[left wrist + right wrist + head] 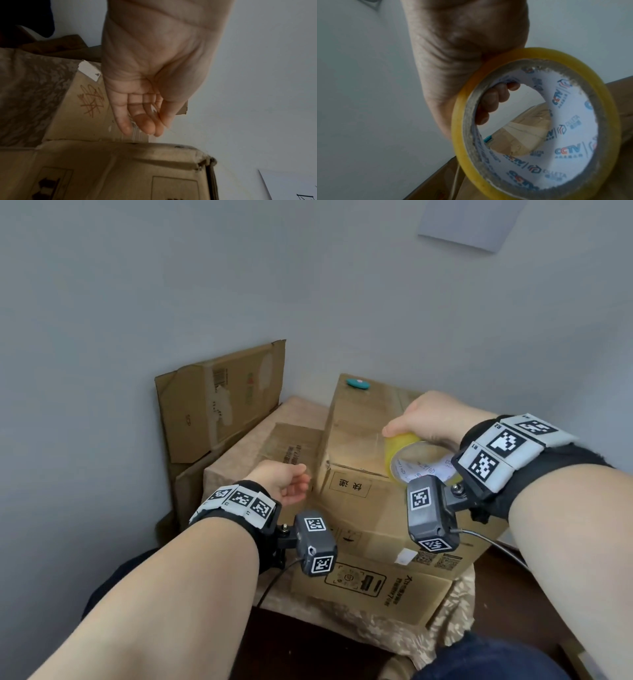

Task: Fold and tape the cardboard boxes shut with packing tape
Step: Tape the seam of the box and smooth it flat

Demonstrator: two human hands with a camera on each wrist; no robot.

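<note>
1. Cardboard sheet (pixel 222 402), flattened and creased, leans upright against the grey wall (pixel 137 285) at the far left, behind the other boxes.
2. Left hand (pixel 286 482) hovers just beside the left edge of the closed box (pixel 359 440); the left wrist view shows its fingers (pixel 145 125) loosely curled and gathered together, holding nothing. Whether they touch the cardboard cannot be told.
3. Low flat box (pixel 291 446) lies behind that hand, on a surface covered with patterned beige cloth (pixel 452 611).
4. Closed box stands in the middle, its flaps folded down, on top of a wider printed box (pixel 373 587). Clear tape already runs along its top seam, as seen through the roll in the right wrist view.
5. Small teal object (pixel 358 384) rests on the far end of the closed box's top.
6. Right hand (pixel 428 419) is clamped on the tape roll (pixel 418 460), fingers (pixel 494 100) hooked through the white printed core and thumb on the yellowish outer face. The roll hangs over the box's near right top edge; contact between the 2 cannot be told.
</note>
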